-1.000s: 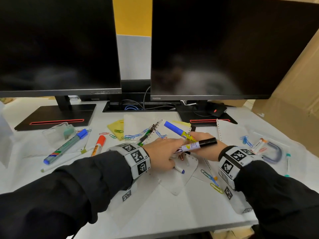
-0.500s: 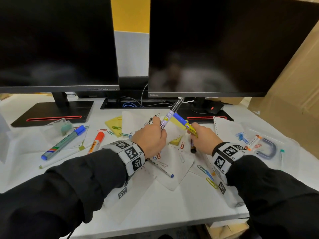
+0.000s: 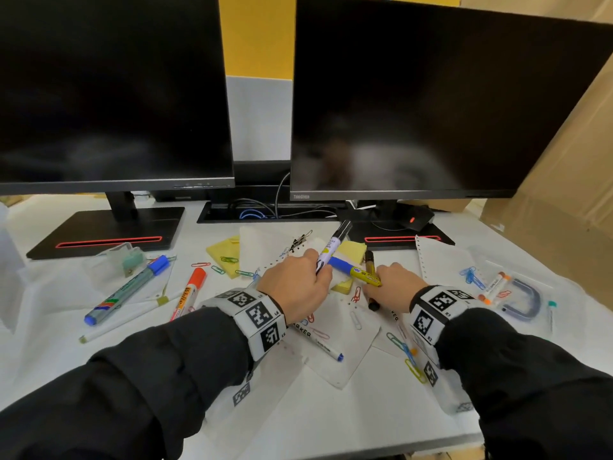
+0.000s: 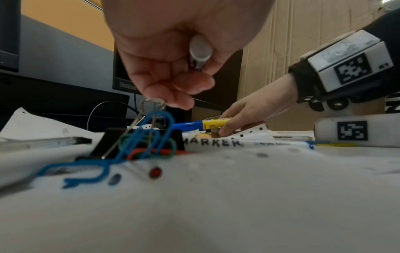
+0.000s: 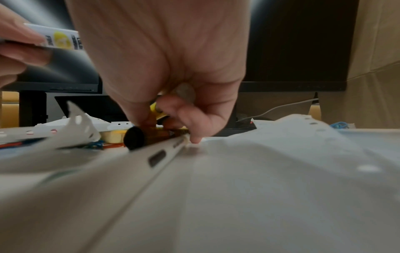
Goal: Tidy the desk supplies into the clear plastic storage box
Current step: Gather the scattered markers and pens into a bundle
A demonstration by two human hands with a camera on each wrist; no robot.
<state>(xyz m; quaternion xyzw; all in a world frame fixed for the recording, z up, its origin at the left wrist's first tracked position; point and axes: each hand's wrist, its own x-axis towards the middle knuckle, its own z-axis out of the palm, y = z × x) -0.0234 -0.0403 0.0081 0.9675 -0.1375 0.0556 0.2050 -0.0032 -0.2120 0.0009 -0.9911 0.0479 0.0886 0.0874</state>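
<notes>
My left hand (image 3: 315, 273) grips a white marker with a black cap (image 3: 333, 247), tilted up toward the monitors; its grey butt end (image 4: 200, 51) shows inside the curled fingers. My right hand (image 3: 374, 287) holds a blue and yellow marker (image 3: 353, 271) and is low over a dark marker (image 3: 371, 280) lying on the papers. In the right wrist view my fingertips (image 5: 151, 122) touch that dark marker (image 5: 138, 138). A clear plastic wall (image 3: 8, 260) shows at the far left edge; I cannot tell if it is the storage box.
To the left lie a green and blue marker (image 3: 129, 290), an orange-capped marker (image 3: 189, 293) and a thin white pen (image 3: 122, 322). Paper clips, a binder clip (image 4: 138, 142), yellow sticky notes (image 3: 227, 254) and punched sheets litter the middle. A plastic bag (image 3: 517, 293) lies right; two monitor stands are behind.
The white marker went from lying across my right hand to my left hand, which raised it upright. My right hand kept the blue and yellow marker and dropped onto the dark marker.
</notes>
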